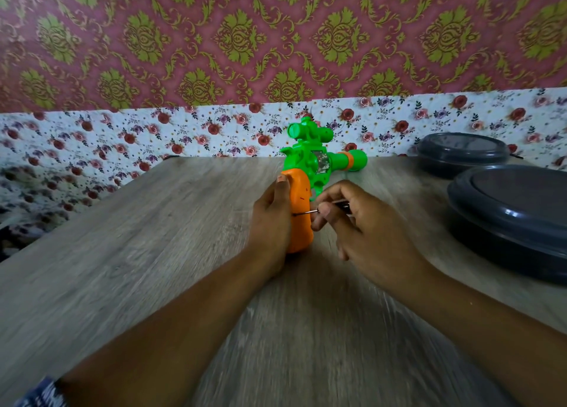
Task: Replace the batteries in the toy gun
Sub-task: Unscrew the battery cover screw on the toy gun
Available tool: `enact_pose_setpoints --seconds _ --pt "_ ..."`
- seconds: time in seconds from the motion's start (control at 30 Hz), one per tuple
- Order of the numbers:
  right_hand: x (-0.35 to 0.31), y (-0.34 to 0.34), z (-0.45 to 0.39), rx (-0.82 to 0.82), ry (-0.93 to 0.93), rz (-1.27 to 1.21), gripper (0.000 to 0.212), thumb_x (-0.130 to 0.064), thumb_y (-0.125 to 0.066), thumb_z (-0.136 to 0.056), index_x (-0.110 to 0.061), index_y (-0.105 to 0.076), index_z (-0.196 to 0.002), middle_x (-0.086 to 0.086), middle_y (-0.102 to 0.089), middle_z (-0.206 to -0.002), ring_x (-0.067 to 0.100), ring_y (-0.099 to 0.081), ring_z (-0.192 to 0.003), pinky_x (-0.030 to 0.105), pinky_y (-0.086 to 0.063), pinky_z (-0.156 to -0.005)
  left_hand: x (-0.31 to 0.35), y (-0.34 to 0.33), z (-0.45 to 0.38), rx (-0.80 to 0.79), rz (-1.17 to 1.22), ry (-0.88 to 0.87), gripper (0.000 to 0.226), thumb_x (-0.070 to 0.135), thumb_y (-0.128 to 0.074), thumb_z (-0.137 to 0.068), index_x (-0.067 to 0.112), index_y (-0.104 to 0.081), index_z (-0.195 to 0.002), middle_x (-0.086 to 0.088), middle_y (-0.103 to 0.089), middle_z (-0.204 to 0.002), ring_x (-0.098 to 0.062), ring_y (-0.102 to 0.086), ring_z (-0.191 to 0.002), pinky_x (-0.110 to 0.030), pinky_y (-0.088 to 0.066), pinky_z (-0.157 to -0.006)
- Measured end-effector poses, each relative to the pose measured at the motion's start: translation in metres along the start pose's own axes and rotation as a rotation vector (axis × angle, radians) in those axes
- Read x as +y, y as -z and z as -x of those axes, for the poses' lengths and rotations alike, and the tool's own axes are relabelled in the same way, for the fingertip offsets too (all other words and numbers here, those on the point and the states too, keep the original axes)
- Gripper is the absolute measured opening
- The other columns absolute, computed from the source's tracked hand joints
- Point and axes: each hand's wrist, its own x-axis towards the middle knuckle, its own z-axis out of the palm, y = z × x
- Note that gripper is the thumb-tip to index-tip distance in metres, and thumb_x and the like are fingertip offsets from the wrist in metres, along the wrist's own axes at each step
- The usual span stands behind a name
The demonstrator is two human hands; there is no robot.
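I judge the task is at the very start. The toy gun (313, 173) lies on the wood table (153, 253), about the middle, w/ the green barrel pointing away to the right and the orange grip (299, 213) toward me. The grip looks closed, no cover is off, and I see no batteries anywhere, old or new. So what I see is the opening step: a thin screwdriver (306, 212) has its tip on the side of the grip, prob. at the screw of the battery door, but the screw itself is too small for me to tell. Left to do, as I judge: get the screw out, take off the cover, change the batteries, close again.

My left hand (271, 222) is wrapped around the grip from the left side, thumb laid along the top edge, and it holds the gun steady on the table. My right hand (352, 222) has the fingers curled and pinches the screwdriver between thumb and first fingers; the shaft goes about level to the left into the grip.

At the right side stand two dark grey containers (506, 216) w/ lids, well apart from the gun.
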Motion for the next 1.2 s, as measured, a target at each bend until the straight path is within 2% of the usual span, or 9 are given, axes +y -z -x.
enact_pose_setpoints --seconds 0.13,0.2,0.33,0.5,0.6,0.7,0.83,1.03,1.2 --pt "0.0009 0.0006 0.0008 -0.042 -0.084 0.230 0.034 -0.049 -0.031 -0.089 -0.020 -0.046 -0.098 0.001 -0.070 -0.081 0.006 -0.051 -0.049 0.029 -0.041 -0.052 0.0007 0.0005 0.0000 -0.009 0.048 0.019 0.041 0.039 -0.032 -0.101 0.020 -0.048 -0.133 0.014 -0.060 -0.071 0.005 -0.062 -0.048 -0.015 -0.049 -0.048" --pt "0.0022 0.0031 0.0007 -0.064 -0.101 0.260 0.028 -0.047 -0.030 -0.092 -0.026 -0.047 -0.083 0.001 -0.070 -0.071 0.006 -0.052 -0.047 0.030 -0.045 -0.054 0.0018 0.0005 0.0001 -0.008 0.091 0.032 0.038 0.039 -0.033 -0.100 0.020 -0.052 -0.128 0.010 -0.062 -0.065 0.004 -0.061 -0.045 -0.019 -0.050 -0.052" --pt "0.0023 0.0026 0.0001 -0.047 -0.082 0.207 0.032 -0.031 -0.042 -0.096 -0.031 -0.045 -0.064 0.000 -0.065 -0.052 -0.002 -0.054 -0.044 0.013 -0.037 -0.053 0.0005 0.0002 -0.0003 -0.020 0.099 0.017 0.027 0.040 -0.034 -0.100 0.026 -0.055 -0.110 0.009 -0.066 -0.055 0.001 -0.063 -0.046 -0.019 -0.050 -0.050" --pt "-0.0020 0.0045 -0.0012 -0.008 -0.041 -0.038 0.009 -0.010 -0.054 -0.090 -0.012 -0.057 -0.082 0.003 -0.069 -0.071 -0.002 -0.053 -0.040 0.007 -0.038 -0.045 0.0018 -0.0008 0.0012 0.006 0.049 0.018 0.041 0.038 -0.034 -0.100 0.017 -0.052 -0.131 0.014 -0.059 -0.076 0.000 -0.062 -0.053 -0.015 -0.048 -0.048" --pt "-0.0038 0.0010 0.0003 -0.031 -0.059 -0.100 0.006 -0.015 -0.049 -0.093 -0.020 -0.051 -0.095 -0.003 -0.067 -0.083 0.005 -0.051 -0.035 0.017 -0.043 -0.042 0.0016 -0.0009 0.0015 0.004 0.009 -0.038 0.040 0.038 -0.033 -0.100 0.020 -0.054 -0.130 0.012 -0.060 -0.087 0.005 -0.052 -0.073 -0.020 -0.041 -0.065" --pt "-0.0029 0.0007 -0.0004 -0.033 -0.122 -0.002 0.017 -0.032 -0.039 -0.095 -0.018 -0.046 -0.099 -0.001 -0.068 -0.087 0.009 -0.053 -0.035 0.025 -0.049 -0.045 0.0023 -0.0009 0.0034 -0.023 0.022 -0.042 0.032 0.038 -0.032 -0.100 0.028 -0.055 -0.121 0.013 -0.059 -0.078 0.001 -0.059 -0.062 -0.017 -0.045 -0.057" --pt "-0.0010 0.0051 0.0000 -0.047 -0.162 0.281 0.034 -0.037 -0.033 -0.096 -0.013 -0.052 -0.083 0.010 -0.068 -0.076 0.016 -0.053 -0.045 0.043 -0.052 -0.057 0.0021 -0.0005 0.0018 -0.042 0.115 -0.005 0.018 0.038 -0.034 -0.100 0.031 -0.051 -0.100 0.006 -0.065 -0.070 -0.003 -0.064 -0.051 -0.017 -0.051 -0.048" --pt "-0.0046 0.0032 -0.0006 0.009 -0.047 0.192 0.017 -0.023 -0.050 -0.092 -0.018 -0.049 -0.077 0.005 -0.067 -0.069 0.006 -0.052 -0.042 0.024 -0.047 -0.051 0.0019 0.0008 0.0019 -0.037 0.084 -0.026 0.023 0.037 -0.033 -0.101 0.027 -0.051 -0.111 0.014 -0.063 -0.056 0.004 -0.062 -0.045 -0.013 -0.050 -0.045" --pt "-0.0055 0.0027 0.0006 0.013 -0.020 0.015 0.009 -0.012 -0.056 -0.089 -0.019 -0.051 -0.085 0.001 -0.068 -0.079 -0.004 -0.054 -0.046 0.007 -0.039 -0.049 0.0014 0.0003 0.0027 -0.035 0.021 -0.033 0.039 0.035 -0.032 -0.101 0.020 -0.050 -0.133 0.015 -0.058 -0.079 0.011 -0.060 -0.051 -0.009 -0.047 -0.044"
